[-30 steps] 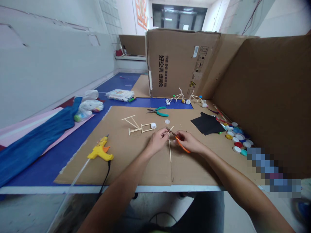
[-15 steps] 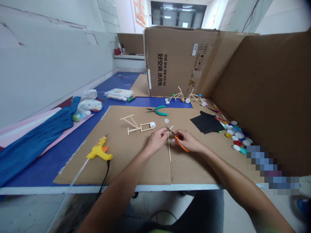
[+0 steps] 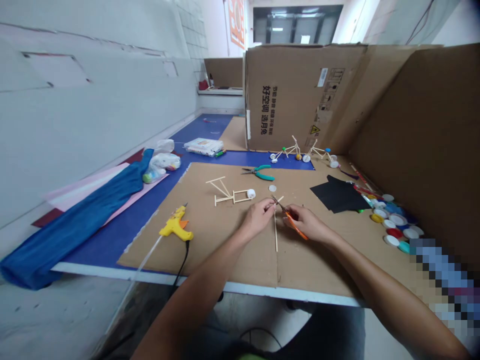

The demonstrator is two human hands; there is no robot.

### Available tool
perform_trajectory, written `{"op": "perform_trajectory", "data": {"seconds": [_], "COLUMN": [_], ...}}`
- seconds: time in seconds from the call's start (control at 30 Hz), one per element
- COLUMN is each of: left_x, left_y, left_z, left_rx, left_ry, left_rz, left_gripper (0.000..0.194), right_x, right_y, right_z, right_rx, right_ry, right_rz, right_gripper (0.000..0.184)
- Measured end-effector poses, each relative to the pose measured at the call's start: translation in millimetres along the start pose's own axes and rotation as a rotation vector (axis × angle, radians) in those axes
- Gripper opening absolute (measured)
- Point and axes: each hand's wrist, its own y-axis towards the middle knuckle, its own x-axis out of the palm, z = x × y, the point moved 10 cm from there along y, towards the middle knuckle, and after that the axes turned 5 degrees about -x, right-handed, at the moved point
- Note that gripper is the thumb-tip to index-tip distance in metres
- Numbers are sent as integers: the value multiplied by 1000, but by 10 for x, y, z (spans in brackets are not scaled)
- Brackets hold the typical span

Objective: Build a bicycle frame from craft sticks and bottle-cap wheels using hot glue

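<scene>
Fingers closed around orange-handled pliers (image 3: 296, 226), my right hand (image 3: 309, 222) is at the middle of the cardboard mat. The metal jaws reach left to the fingertips of my left hand (image 3: 258, 217). That hand pinches a short thin wooden stick (image 3: 280, 199), which shows at the jaws; its held part is hidden. A longer wooden stick (image 3: 276, 235) lies between the hands, pointing toward me. Left of them sits a wooden stick frame (image 3: 225, 195) with a white wheel (image 3: 251, 193) at its right end. A clear round disc (image 3: 272, 188) lies just beyond my left fingers.
Teal-handled pliers (image 3: 264, 172) lie beyond the frame. A yellow glue gun (image 3: 176, 225) with a cord rests at left. Stick models with wheels (image 3: 292, 150) stand against a large carton (image 3: 300, 100). Black sheets (image 3: 339, 194) and bottle caps (image 3: 395, 232) lie at right.
The camera view has turned a little left, so everything sits farther right. Both hands keep nearly the same pose, with the plier jaws still at the left fingertips.
</scene>
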Motion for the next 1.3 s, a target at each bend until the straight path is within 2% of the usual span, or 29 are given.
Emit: {"op": "perform_trajectory", "data": {"seconds": [0.37,0.9,1.17,1.3], "left_x": [-10,19,-23,-15], "left_y": [-7,-45,-82,-87], "left_z": [-5,17,40,74], "left_rx": [-4,-34,-19,25], "left_ry": [42,64,131,117], "left_rz": [31,34,120,118], "left_gripper": [22,23,19,16], "right_x": [-17,-40,-49,-13], "right_y": [-6,-71,-79,-79], "right_z": [-60,-105,-133,-99], "right_rx": [55,14,-13,-13], "right_ry": [52,-47,-22,-8], "right_rz": [12,51,75,57], "right_gripper": [31,21,21,19]}}
